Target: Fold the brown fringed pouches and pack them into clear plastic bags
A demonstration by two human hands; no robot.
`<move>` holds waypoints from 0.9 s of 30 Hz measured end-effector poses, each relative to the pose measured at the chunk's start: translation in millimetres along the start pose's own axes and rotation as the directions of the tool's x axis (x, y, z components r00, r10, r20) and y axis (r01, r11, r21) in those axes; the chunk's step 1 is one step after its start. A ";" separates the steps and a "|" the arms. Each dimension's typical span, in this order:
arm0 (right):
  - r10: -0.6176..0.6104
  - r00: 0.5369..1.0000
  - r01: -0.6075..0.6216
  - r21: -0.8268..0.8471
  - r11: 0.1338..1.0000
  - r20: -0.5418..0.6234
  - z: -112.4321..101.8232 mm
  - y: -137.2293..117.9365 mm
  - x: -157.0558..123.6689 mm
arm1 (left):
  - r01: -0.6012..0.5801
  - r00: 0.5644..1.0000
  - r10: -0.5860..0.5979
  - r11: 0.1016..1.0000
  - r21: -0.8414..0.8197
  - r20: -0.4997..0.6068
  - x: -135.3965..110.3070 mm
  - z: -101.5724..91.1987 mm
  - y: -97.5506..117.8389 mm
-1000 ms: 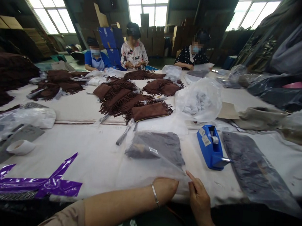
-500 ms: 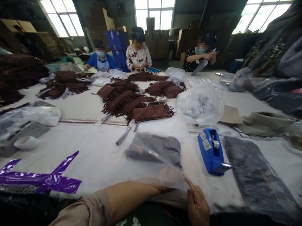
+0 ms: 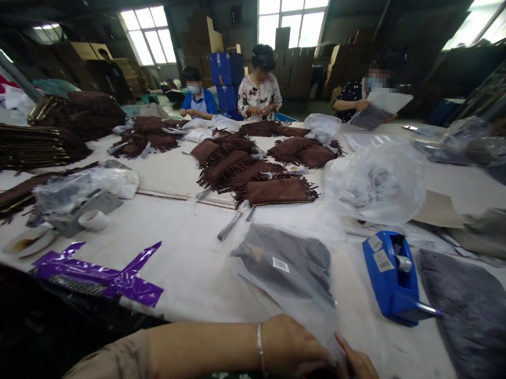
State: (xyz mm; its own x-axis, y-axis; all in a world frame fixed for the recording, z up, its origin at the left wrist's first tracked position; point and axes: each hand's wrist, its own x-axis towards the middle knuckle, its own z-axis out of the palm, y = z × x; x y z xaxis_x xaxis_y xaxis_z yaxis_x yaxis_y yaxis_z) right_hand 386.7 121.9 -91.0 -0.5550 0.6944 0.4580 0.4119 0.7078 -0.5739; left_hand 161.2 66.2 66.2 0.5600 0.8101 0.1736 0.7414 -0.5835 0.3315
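A clear plastic bag [image 3: 291, 272] with a folded grey cloth and a barcode sticker inside lies on the white table [image 3: 191, 265] in front of me. My left hand [image 3: 292, 345], with a bracelet on the wrist, is closed on the bag's near edge. My right hand [image 3: 360, 370] sits just to its right at the table's edge, fingers pinching the same open edge of the bag. A blue tape dispenser [image 3: 389, 276] stands to the right of the bag.
Another bagged grey cloth [image 3: 469, 316] lies at right. Purple tape strips [image 3: 102, 272] and tape rolls [image 3: 93, 220] lie at left. Brown fringed pieces [image 3: 254, 167], a stuffed clear bag [image 3: 374, 181] and metal scissors [image 3: 230, 225] lie mid-table. Three people work at the far side.
The view has swung left and the bag sits farther right. My hands have drawn the bag's open edge toward me, to the table's edge. A far person raised a bag.
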 end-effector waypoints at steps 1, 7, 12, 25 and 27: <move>0.023 0.999 -0.024 -0.035 0.999 -0.032 -2.5 -0.5 0.4 | -0.067 0.997 0.068 0.997 0.041 -0.023 -12.4 -16.1 2.0; -0.069 0.994 0.055 -0.149 0.987 -0.089 -11.6 -8.5 23.4 | 0.340 0.939 -0.296 0.875 0.344 -0.176 -60.1 -94.4 -35.3; -0.345 0.927 0.362 -0.109 0.926 0.148 -11.3 -13.9 38.4 | 0.535 0.838 -0.528 0.746 0.397 -0.138 -114.7 -89.1 -62.2; -0.193 0.786 0.320 -0.118 0.940 0.587 -38.8 -80.7 108.9 | 0.430 0.884 -0.442 0.896 0.106 0.149 -171.1 -22.3 -73.4; -0.169 0.867 0.294 -0.209 0.933 0.468 -20.6 -107.3 136.5 | 0.457 0.876 -0.460 0.888 0.055 0.149 -171.0 -20.2 -72.9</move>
State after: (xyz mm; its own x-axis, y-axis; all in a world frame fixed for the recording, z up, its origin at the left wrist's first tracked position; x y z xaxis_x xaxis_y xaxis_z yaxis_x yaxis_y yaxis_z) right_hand 281.6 143.4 47.1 -0.8892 0.4222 0.1764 0.3720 0.8915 -0.2585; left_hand 3.9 -28.6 31.1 0.2046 0.9691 -0.1382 0.9343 -0.1512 0.3230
